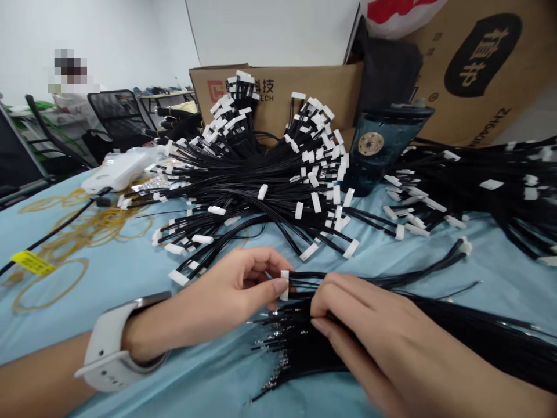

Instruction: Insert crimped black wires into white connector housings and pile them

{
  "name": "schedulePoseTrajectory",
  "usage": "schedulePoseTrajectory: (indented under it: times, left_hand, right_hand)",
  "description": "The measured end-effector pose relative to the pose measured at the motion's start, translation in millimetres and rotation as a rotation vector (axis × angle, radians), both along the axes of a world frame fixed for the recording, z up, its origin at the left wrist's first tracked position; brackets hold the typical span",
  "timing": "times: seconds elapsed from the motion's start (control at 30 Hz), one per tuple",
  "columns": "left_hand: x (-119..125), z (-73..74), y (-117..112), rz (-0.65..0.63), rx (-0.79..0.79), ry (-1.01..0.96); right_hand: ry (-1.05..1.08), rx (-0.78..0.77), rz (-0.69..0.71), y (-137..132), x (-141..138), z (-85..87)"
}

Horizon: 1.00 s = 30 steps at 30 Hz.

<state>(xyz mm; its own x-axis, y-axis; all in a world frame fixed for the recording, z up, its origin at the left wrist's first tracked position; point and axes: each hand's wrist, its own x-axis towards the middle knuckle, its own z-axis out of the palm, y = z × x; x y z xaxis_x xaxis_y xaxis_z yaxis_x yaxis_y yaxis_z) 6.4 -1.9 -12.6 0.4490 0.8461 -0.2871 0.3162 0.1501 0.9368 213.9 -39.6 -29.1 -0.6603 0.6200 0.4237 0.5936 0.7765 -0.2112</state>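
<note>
My left hand (pixel 226 293), with a white watch (pixel 111 348) on its wrist, pinches a small white connector (pixel 284 284) at the end of black wires. My right hand (pixel 374 337) lies over a flat bundle of loose black wires (pixel 300 342) with bare metal tips, its fingers closed on the wires that run into the connector. Both hands meet over the light blue tablecloth (pixel 130 273).
A big heap of black wire harnesses with white connectors (pixel 261 174) lies behind the hands, with more (pixel 500 186) at the right. A dark teal cup (pixel 383 148), cardboard boxes (pixel 304 93), yellow rubber bands (pixel 65 244) and a white device (pixel 117 171) stand around. A person sits far left.
</note>
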Motion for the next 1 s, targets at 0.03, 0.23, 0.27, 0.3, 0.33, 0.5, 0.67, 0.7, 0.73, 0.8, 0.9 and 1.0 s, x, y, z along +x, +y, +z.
schedulePoseTrajectory:
  times: [0.03, 0.23, 0.27, 0.3, 0.33, 0.5, 0.67, 0.7, 0.73, 0.8, 0.9, 1.0]
  left_hand:
    - [0, 0.0, 0, 0.008, -0.015, -0.011]
    - [-2, -1.6, 2, 0.018, -0.043, -0.052]
    - [-2, -1.9, 3, 0.013, -0.031, -0.045]
    - [-3, -2.1, 2, 0.013, -0.024, -0.041]
    - [-3, -2.1, 2, 0.016, -0.021, -0.040]
    - [-3, -0.6, 2, 0.031, -0.015, -0.034]
    - [-2, -1.7, 3, 0.039, -0.016, -0.046]
    - [-3, -2.1, 3, 0.041, -0.021, -0.056]
    - [-3, -2.4, 3, 0.045, -0.028, -0.066]
    - [-3, -2.2, 3, 0.047, -0.039, -0.076]
    - [-3, -0.8, 3, 0.046, -0.031, -0.074]
    - [-3, -0.9, 4, 0.054, -0.035, -0.076]
  right_hand:
    - [0.057, -0.092, -0.023, 1, 0, 1.2]
    - [0.385, -0.405, -0.078, 8, 0, 6.0]
    - [0.398, -0.451, -0.098, 9, 1, 6.6]
    - [0.398, -0.494, -0.112, 10, 1, 7.0]
    - [0.393, -0.520, -0.126, 10, 2, 7.4]
    - [0.435, -0.441, -0.138, 12, 4, 5.6]
    - [0.452, -0.305, -0.140, 12, 3, 1.2]
    - [0.437, -0.317, -0.143, 12, 2, 0.4]
    - [0.423, -0.336, -0.148, 11, 2, -0.4]
    - [0.414, -0.372, -0.169, 11, 3, -2.1]
    - [0.420, -0.396, -0.192, 9, 3, -5.1]
    - [0.409, -0.420, -0.156, 9, 3, -7.7]
